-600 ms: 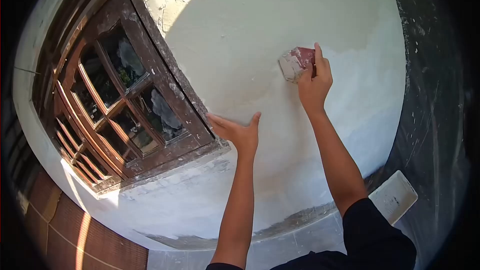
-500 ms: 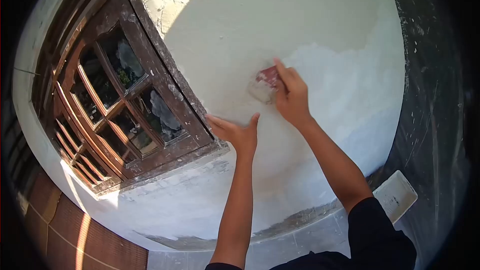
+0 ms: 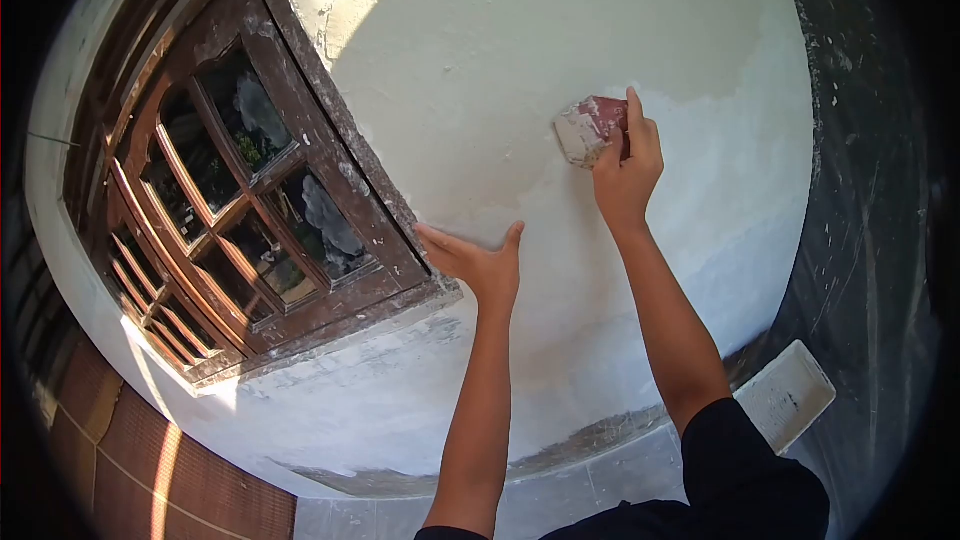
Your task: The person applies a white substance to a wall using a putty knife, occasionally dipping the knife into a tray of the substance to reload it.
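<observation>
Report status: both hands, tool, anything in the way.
Right hand gripping red, smeared tool at the wall. Left hand empty, spread beside window frame. No obstruction seen around tool.

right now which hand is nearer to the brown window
Left. The left hand is open right beside the lower right corner of the brown window; the right hand is farther off to the right, its grip on a red, smeared tool.
</observation>
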Available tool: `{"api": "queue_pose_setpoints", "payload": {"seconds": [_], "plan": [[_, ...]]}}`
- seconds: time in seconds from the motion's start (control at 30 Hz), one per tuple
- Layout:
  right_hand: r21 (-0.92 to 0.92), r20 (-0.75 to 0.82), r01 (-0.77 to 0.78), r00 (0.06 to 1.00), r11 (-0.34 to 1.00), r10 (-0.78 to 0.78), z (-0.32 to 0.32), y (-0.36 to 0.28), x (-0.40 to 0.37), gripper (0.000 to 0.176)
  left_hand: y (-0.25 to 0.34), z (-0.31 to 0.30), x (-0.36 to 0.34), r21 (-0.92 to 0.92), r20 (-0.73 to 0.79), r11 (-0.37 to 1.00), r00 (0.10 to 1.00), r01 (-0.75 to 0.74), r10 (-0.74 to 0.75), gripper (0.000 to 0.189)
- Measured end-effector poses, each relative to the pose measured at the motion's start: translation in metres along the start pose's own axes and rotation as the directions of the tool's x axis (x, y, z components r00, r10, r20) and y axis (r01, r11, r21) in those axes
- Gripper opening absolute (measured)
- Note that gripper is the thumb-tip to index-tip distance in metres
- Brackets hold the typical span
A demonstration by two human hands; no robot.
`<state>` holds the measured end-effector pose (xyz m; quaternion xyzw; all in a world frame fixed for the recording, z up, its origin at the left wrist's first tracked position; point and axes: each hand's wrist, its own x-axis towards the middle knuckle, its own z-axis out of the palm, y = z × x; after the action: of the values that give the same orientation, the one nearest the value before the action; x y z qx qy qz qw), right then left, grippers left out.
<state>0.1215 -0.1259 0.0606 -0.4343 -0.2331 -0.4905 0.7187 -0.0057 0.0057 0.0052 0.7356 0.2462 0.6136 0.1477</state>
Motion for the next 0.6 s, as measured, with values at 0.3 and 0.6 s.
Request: {"api": "queue_pose_setpoints", "payload": {"seconds": [0.3,0.6], "plan": [[0.026,0.054,-0.005,0.999,1.000,0.004,-0.004,0.014,-0.008,0.057,-0.001,0.002,-0.002,0.020,-0.004,1.000,1.000,0.004,-0.004,0.140],[0.021,0.052,0.010,0.999,1.000,-0.011,-0.003,0.008,0.011,0.054,-0.005,0.004,-0.001,0.043,-0.021,0.999,1.000,-0.011,0.012,0.141]]}}
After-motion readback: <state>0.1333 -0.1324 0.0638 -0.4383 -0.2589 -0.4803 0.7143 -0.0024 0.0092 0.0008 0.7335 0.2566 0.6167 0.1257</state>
